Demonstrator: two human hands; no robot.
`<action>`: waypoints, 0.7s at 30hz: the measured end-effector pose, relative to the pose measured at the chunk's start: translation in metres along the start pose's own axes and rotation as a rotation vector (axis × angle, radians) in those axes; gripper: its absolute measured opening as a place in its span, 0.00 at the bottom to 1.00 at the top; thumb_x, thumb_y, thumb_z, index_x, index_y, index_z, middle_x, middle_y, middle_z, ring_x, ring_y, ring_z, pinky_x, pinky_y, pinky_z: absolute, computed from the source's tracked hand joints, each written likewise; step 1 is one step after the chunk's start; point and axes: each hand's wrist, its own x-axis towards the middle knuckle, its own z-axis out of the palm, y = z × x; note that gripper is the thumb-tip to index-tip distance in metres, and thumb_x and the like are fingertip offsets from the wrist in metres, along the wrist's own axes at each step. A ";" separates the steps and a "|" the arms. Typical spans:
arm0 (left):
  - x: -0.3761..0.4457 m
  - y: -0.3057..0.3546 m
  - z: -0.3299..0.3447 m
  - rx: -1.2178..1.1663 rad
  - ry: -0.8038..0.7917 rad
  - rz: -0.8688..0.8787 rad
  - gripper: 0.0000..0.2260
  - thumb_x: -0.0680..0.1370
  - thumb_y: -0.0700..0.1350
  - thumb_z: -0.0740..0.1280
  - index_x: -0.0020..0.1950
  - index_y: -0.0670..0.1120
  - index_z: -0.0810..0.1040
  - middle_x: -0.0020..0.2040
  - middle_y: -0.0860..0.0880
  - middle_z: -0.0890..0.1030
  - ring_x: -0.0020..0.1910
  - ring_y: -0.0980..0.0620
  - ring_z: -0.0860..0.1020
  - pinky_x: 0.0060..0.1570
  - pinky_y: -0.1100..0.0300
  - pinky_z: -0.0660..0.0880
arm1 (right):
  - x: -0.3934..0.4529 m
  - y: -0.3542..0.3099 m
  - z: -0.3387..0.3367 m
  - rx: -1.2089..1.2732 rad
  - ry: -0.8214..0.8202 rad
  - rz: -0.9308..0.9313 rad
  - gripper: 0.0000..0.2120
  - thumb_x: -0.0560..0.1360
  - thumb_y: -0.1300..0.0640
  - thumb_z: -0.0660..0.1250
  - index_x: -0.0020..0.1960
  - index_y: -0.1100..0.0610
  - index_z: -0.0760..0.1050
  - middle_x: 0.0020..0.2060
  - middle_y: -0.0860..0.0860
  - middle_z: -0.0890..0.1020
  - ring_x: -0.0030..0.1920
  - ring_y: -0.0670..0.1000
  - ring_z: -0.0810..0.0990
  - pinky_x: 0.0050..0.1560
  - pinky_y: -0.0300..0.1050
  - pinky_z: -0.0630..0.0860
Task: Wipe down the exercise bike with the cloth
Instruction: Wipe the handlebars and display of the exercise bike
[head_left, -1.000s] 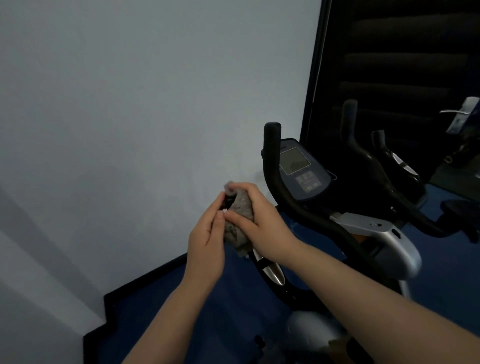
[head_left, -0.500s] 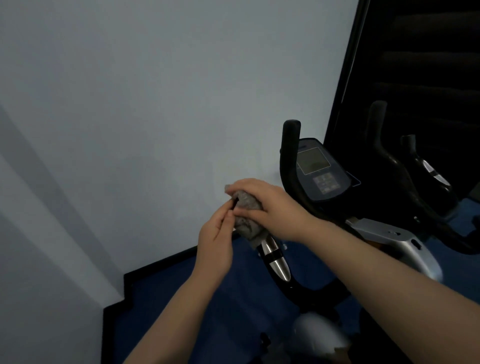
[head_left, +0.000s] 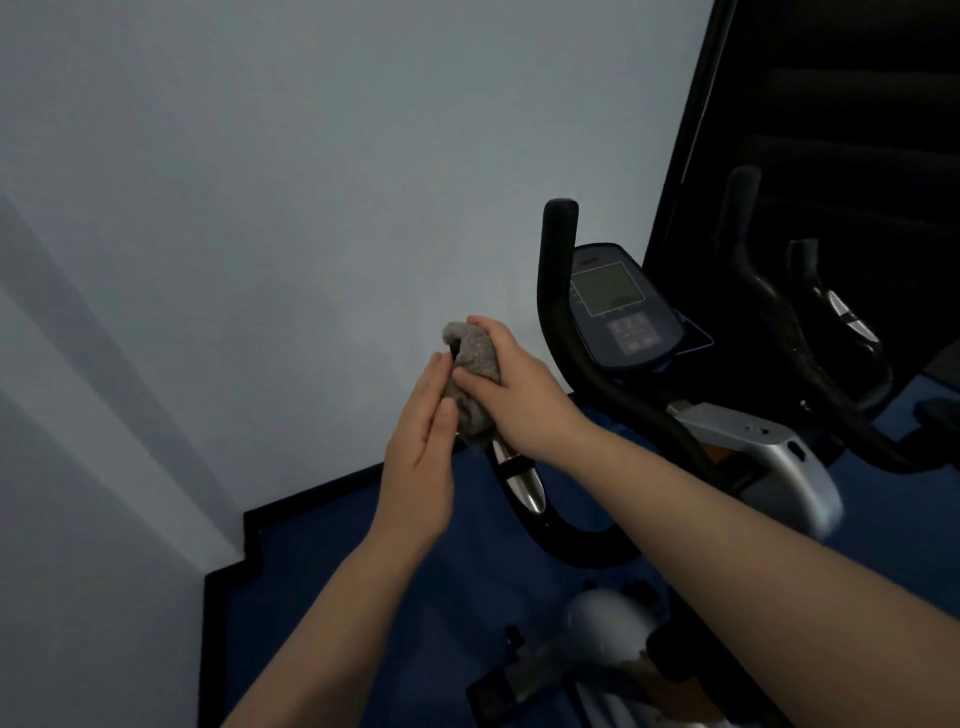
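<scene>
Right hand (head_left: 519, 400) fingers curled, clamped round crumpled grey fuzzy cloth (head_left: 470, 382), which wraps upper end of black curved left handlebar with chrome sensor strip (head_left: 519, 480). Left hand (head_left: 418, 467) fingers straight and together, tips resting against cloth's near side. Judged progress: wiping at handlebar grip only; blue-grey console with display and keypad (head_left: 618, 312), silver frame housing (head_left: 774, 457), far handlebars look untouched, cleanliness unreadable.

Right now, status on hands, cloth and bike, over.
Right hand grips grey cloth wrapped on the handlebar end. Left hand flat, fingers straight, touching the cloth. Console not yet touched. Nothing in the way.
</scene>
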 end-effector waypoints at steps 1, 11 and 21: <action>-0.002 0.001 0.002 0.008 -0.007 0.000 0.18 0.85 0.43 0.54 0.74 0.57 0.60 0.76 0.57 0.64 0.73 0.66 0.62 0.71 0.71 0.58 | 0.001 0.001 -0.002 0.044 -0.011 0.025 0.24 0.81 0.55 0.63 0.75 0.51 0.61 0.63 0.54 0.77 0.62 0.50 0.76 0.64 0.49 0.74; -0.023 -0.001 0.020 0.009 0.002 -0.035 0.20 0.84 0.46 0.54 0.75 0.58 0.58 0.77 0.58 0.60 0.74 0.65 0.60 0.74 0.64 0.57 | -0.012 0.017 -0.013 0.117 -0.215 0.159 0.07 0.81 0.50 0.63 0.55 0.52 0.74 0.53 0.53 0.82 0.55 0.51 0.80 0.59 0.49 0.77; -0.065 -0.014 0.034 -0.006 -0.039 -0.070 0.24 0.81 0.52 0.59 0.76 0.60 0.56 0.78 0.64 0.57 0.75 0.67 0.57 0.73 0.68 0.57 | -0.042 0.040 -0.038 0.105 -0.629 0.163 0.03 0.81 0.53 0.64 0.51 0.51 0.76 0.47 0.49 0.82 0.48 0.41 0.81 0.52 0.37 0.78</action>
